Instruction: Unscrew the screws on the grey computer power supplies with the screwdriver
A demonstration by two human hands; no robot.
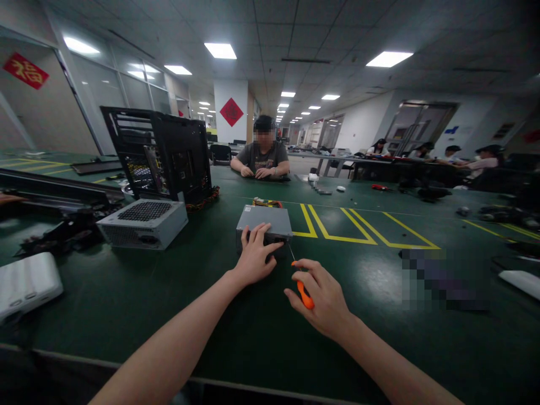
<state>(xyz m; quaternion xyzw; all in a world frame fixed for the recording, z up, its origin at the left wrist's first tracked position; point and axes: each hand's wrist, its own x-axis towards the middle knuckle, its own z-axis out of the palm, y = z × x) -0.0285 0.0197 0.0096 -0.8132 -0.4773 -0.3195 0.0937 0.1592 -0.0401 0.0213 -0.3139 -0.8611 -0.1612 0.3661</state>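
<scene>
A grey power supply unit [274, 218] lies on the green table in front of me, a bundle of coloured cables at its far side. My left hand [255, 256] rests on its top and near face with spread fingers. A screwdriver [305, 295] with an orange handle is held in the fingers of my right hand [323, 295]. Its thin shaft points up and away, with the tip at or close to the unit's near right corner. Whether the tip touches a screw is too small to tell.
To the left stand a second power supply [143, 223] and an open black computer case [162, 149]. A white device [29, 284] sits at the left edge. Yellow tape lines [350, 242] mark the table. A person [265, 149] sits opposite; a blurred dark object [442, 284] lies right.
</scene>
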